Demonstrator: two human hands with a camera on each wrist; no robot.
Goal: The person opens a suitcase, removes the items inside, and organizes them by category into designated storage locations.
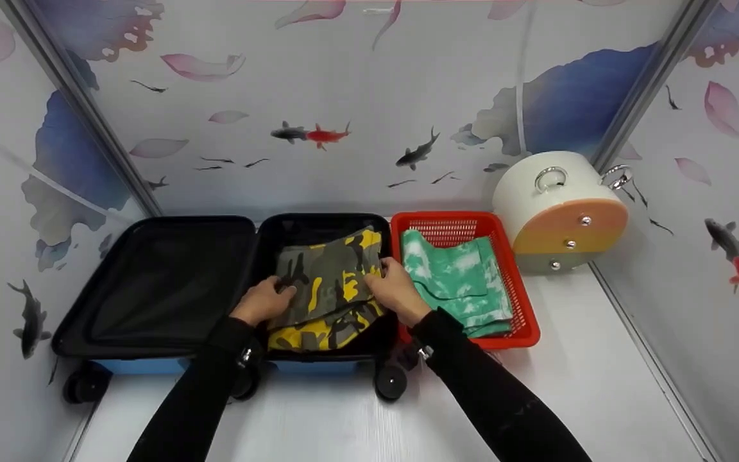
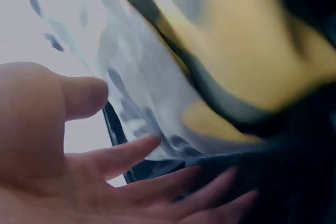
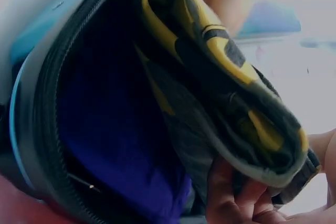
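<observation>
A folded yellow, grey and black camouflage garment (image 1: 315,282) lies in the right half of an open black-lined suitcase (image 1: 170,282). My left hand (image 1: 263,300) is at the garment's left edge; in the left wrist view its fingers (image 2: 126,156) extend beside the blurred cloth, thumb apart. At the opposite edge, my right hand (image 1: 398,292) holds the cloth. Its fingers (image 3: 223,195) curl around the garment's folded edge in the right wrist view. Beneath the raised cloth, the suitcase's purple-looking interior (image 3: 121,145) shows.
Right of the suitcase stands a red plastic basket (image 1: 525,314) holding folded green-and-white tie-dye cloth (image 1: 453,276). A white rounded drawer box (image 1: 510,192) with ring handles sits behind it at the right. Suitcase wheels (image 1: 390,382) face the front, and patterned walls (image 1: 344,173) enclose the white surface.
</observation>
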